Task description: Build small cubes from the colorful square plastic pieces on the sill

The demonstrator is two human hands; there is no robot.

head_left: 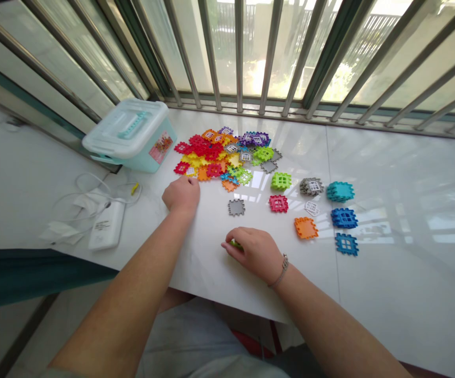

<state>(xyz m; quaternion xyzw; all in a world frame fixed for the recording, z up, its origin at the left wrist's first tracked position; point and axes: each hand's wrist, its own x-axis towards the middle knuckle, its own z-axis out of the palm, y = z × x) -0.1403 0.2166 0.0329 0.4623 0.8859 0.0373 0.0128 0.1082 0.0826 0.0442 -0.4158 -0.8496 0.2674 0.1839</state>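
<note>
unreadable print [102, 226] on white device [111, 236], box label [160, 147]

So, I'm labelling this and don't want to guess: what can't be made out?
Head view:
Most of the green piece: covered by the right hand.
Anything in the left hand: hidden by its back.
Print on the white device: too small.
Inside the lidded container: hidden by its lid.

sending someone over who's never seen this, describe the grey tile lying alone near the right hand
On the white surface, find the colourful heap of tiles beside the lidded box. Between that heap and the right hand, one square grey tile with toothed edges lies by itself. Unlike the windowed red tile to its right, its centre is plain and solid.
</note>
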